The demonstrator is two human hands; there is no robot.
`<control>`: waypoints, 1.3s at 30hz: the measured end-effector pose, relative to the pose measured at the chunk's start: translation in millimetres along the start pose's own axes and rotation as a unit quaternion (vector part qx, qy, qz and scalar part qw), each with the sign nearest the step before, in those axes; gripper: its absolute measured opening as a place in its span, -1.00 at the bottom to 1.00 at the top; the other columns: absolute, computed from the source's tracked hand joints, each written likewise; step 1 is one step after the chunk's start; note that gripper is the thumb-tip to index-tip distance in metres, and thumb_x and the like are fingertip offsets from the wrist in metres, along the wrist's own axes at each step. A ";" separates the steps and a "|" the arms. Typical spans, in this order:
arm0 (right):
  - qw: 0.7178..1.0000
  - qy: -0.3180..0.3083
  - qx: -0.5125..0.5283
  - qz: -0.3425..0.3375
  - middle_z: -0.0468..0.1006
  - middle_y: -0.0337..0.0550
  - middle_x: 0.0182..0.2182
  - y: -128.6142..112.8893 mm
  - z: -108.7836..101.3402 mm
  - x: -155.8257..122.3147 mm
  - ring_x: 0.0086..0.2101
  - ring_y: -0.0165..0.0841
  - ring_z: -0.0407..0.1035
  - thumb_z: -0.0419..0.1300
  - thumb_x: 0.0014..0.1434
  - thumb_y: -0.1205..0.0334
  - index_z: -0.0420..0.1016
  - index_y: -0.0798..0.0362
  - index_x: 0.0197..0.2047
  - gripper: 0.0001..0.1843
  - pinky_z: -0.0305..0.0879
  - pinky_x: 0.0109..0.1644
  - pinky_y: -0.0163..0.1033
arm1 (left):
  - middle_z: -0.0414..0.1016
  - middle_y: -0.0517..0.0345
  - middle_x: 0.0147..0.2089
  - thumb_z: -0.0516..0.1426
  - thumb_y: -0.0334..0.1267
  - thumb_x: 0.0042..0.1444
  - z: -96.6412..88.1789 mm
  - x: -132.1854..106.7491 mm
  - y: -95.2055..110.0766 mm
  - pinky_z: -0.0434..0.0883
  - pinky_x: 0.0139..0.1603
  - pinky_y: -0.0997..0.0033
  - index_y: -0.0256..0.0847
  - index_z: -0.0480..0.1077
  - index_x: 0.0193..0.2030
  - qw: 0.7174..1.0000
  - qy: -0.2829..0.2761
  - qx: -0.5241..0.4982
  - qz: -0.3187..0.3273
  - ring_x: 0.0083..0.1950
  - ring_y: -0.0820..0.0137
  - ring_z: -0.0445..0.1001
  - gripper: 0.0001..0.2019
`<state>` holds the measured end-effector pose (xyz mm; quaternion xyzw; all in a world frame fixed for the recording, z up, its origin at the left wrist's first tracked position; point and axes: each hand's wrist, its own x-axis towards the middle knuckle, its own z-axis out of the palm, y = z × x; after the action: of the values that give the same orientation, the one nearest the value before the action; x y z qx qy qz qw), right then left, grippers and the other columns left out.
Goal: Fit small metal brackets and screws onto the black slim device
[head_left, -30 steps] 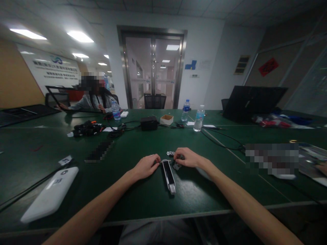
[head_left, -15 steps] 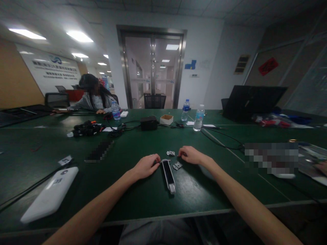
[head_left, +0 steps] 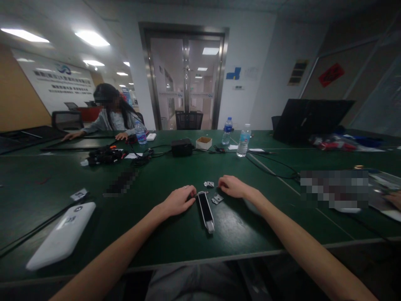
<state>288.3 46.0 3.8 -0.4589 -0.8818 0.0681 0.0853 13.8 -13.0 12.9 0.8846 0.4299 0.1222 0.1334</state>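
A long narrow black-and-white part (head_left: 205,210) lies lengthwise on the green table (head_left: 175,242) in front of me. My left hand (head_left: 178,200) rests curled at the part's far left end, fingertips touching it. My right hand (head_left: 232,186) lies to the right, fingers curled down on the table. Two small metal brackets sit between the hands, one (head_left: 209,184) further off and one (head_left: 217,199) close to the long part. What the fingers of either hand pinch is hidden.
A white device (head_left: 61,235) lies at the near left. Cables, a black adapter (head_left: 181,147), a small box (head_left: 204,143) and water bottles (head_left: 243,140) stand across the table's middle. A laptop (head_left: 308,117) is at the far right; another person (head_left: 108,115) sits at the far left.
My right hand has drawn back from the small brackets to the right, uncovering both. The view has tilted slightly. The person at the far left has lowered a dark flat panel onto the table.
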 end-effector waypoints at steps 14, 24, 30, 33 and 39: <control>1.000 -0.008 -0.019 0.001 0.46 -0.06 -0.28 -0.7 -1.5 -1.5 -0.32 -0.34 0.35 0.11 0.21 0.25 0.45 0.10 -0.21 -0.86 0.20 -0.27 -0.30 | 0.39 0.07 -0.12 -0.01 -0.23 0.22 3.5 3.5 -1.6 0.36 -0.16 0.31 -0.18 0.27 -0.09 0.999 -0.003 0.035 0.027 -0.15 0.29 0.40 -0.83; 1.000 0.004 -0.003 0.000 0.48 -0.03 -0.24 2.1 2.5 0.7 -0.26 -0.30 0.38 0.09 0.24 0.28 0.48 0.08 -0.20 -0.85 0.24 -0.21 -0.27 | 0.39 0.08 -0.12 -0.01 -0.25 0.23 3.7 3.8 -3.9 0.37 -0.16 0.30 -0.19 0.28 -0.08 0.999 -0.001 0.032 0.025 -0.15 0.30 0.40 -0.83; 0.999 0.025 0.025 -0.001 0.48 0.01 -0.20 -1.4 4.5 3.7 -0.21 -0.29 0.38 0.01 0.30 0.24 0.49 0.11 -0.17 -0.76 0.27 -0.13 -0.24 | 0.39 0.10 -0.12 -0.01 -0.24 0.23 5.3 3.5 -6.1 0.37 -0.17 0.32 -0.17 0.28 -0.08 1.000 0.001 0.022 0.022 -0.15 0.31 0.41 -0.83; 0.998 0.040 0.041 -0.010 0.49 -0.03 -0.22 -6.7 2.4 3.9 -0.24 -0.31 0.38 0.06 0.28 0.24 0.48 0.11 -0.20 -0.80 0.28 -0.14 -0.26 | 0.39 0.10 -0.12 0.00 -0.24 0.23 5.2 2.9 -6.1 0.37 -0.16 0.33 -0.17 0.29 -0.08 1.000 0.002 0.023 0.020 -0.14 0.31 0.41 -0.84; 0.995 0.042 0.085 -0.045 0.52 -0.10 -0.29 -17.1 0.0 2.8 -0.29 -0.33 0.40 0.11 0.25 0.24 0.46 0.11 -0.23 -0.86 0.29 -0.19 -0.26 | 0.39 0.09 -0.11 0.00 -0.24 0.23 4.7 1.5 -4.9 0.37 -0.15 0.34 -0.16 0.28 -0.08 1.000 0.002 0.019 0.016 -0.13 0.32 0.41 -0.84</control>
<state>273.0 38.5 7.4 -0.4123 -0.8882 0.1196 0.1635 12.7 -9.5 7.0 0.8936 0.4180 0.1179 0.1138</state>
